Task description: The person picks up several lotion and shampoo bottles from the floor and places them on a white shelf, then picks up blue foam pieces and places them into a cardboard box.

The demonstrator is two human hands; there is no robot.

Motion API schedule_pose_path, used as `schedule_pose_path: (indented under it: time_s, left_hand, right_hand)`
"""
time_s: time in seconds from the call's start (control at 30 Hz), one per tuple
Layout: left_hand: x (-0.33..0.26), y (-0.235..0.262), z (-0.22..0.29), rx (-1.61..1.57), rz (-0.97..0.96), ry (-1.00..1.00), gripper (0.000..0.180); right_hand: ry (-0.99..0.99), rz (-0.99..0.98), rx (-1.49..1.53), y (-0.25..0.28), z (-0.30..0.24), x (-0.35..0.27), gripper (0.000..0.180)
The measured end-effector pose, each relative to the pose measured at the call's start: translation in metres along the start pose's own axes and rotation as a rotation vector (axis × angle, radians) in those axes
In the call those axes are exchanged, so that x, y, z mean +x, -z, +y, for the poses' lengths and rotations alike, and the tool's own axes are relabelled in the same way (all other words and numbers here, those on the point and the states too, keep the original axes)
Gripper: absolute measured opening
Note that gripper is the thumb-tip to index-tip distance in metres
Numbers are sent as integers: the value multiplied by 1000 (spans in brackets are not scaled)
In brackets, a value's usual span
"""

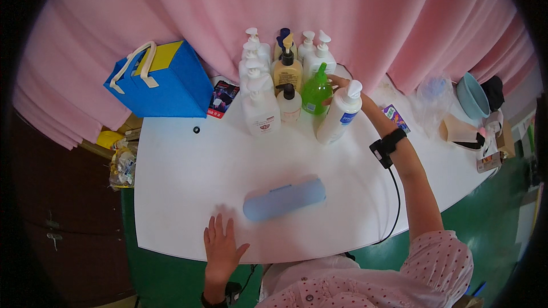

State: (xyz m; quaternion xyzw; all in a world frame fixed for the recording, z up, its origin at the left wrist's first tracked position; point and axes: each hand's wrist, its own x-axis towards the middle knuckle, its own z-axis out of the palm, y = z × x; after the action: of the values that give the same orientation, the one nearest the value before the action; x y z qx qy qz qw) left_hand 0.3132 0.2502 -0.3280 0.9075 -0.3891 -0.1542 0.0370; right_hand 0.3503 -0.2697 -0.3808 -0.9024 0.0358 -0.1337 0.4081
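My right hand (338, 84) reaches to the back of the white table (182, 182), its fingers on the green pump bottle (315, 93) behind a tall white pump bottle (338, 115). The grip is partly hidden by that white bottle. A black band with a cable sits on that wrist (387, 147). My left hand (221, 246) lies flat and open on the table's near edge, holding nothing. Just beyond it lies a long pale-blue case (284, 198). Several more white and amber pump bottles (268, 80) stand clustered at the back.
A blue and yellow tote bag (162, 80) stands at the back left beside a small dark packet (222, 98). At the right are a clear plastic bag (432, 97), a teal bowl (472, 96) and small boxes (456, 130). Pink curtain hangs behind.
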Motion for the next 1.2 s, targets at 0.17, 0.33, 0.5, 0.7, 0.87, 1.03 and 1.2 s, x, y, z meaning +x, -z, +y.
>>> schedule_pose_path:
  time_s: [0.17,0.33,0.5,0.7,0.87,1.03,1.2]
  left_hand:
    - [17,-3,14,-96,21,-78,75]
    - [35,-13,13,-147,72,-132,78]
    - [61,-24,23,-200,176,-245,74]
    - [74,-33,22,-239,199,-292,64]
    - [81,-28,17,-328,181,-269,64]
    - [86,0,37,-416,282,-448,63]
    - [96,15,64,-545,377,-536,68]
  right_hand:
    - [-108,70,-298,10,-45,-29,61]
    - [-298,-383,63,4,-111,-78,68]
    - [-210,116,-103,-32,-89,-93,72]
    - [-304,361,-84,-59,-97,-79,68]
    - [-354,-26,-328,-63,-124,-125,76]
    - [-62,-342,-90,-64,-185,-181,78]
    - [-122,4,-154,-62,-187,-213,61]
